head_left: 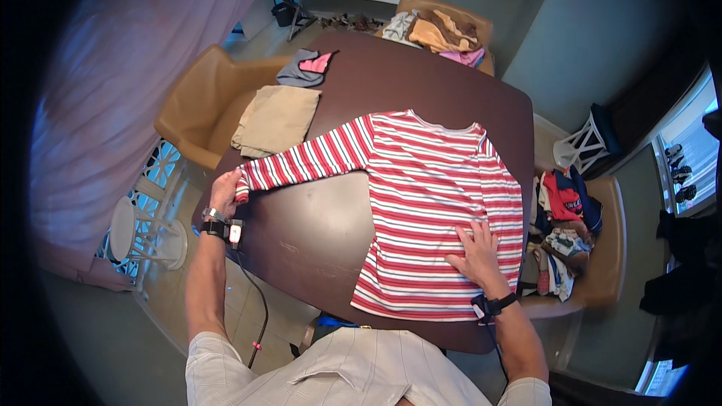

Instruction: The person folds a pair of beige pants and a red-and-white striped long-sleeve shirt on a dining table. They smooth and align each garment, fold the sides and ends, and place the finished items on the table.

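Observation:
A red-and-white striped long-sleeved shirt (425, 203) lies spread on the dark brown table (323, 248), its neckline toward the far side. Its left sleeve stretches out to the table's left edge, where my left hand (226, 192) grips the cuff between closed fingers. The other sleeve lies along the shirt's right side. My right hand (475, 256) rests flat on the lower right of the shirt body, fingers spread. Both wrists wear dark straps with small devices.
Folded beige cloth (278, 116) and a grey-and-pink garment (304, 68) lie at the table's far left. Clothes fill a tan chair at the right (613, 256) and another at the back (485, 30). A third tan chair (199, 98) stands left, near a white stool (162, 240).

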A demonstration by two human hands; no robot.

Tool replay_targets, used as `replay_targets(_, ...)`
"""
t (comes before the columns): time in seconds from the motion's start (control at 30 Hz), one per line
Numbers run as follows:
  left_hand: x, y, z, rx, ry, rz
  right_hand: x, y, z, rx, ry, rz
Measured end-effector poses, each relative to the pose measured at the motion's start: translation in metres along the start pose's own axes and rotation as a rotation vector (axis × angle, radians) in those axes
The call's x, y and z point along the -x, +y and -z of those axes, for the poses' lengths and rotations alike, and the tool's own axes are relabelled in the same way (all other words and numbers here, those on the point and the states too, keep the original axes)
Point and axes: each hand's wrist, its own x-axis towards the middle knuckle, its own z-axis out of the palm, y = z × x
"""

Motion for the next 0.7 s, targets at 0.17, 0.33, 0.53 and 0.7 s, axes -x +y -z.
replay_targets(0.17,-0.002,0.017,0.003,-0.033,-0.105,-0.095,0.018,-0.075,0.012,-0.275,0.136,0.379)
replay_targets(0.33,-0.003,0.043,-0.007,-0.016,-0.084,-0.163,0.040,-0.169,0.008,-0.484,-0.073,0.623)
replay_targets(0.53,-0.007,0.051,-0.036,0.006,-0.166,-0.175,0.044,-0.174,-0.024,-0.481,0.001,0.489)
replay_targets(0.7,0.003,0.009,-0.015,-1.113,0.368,-1.063,0.051,-0.135,-0.016,-0.378,0.113,0.332)
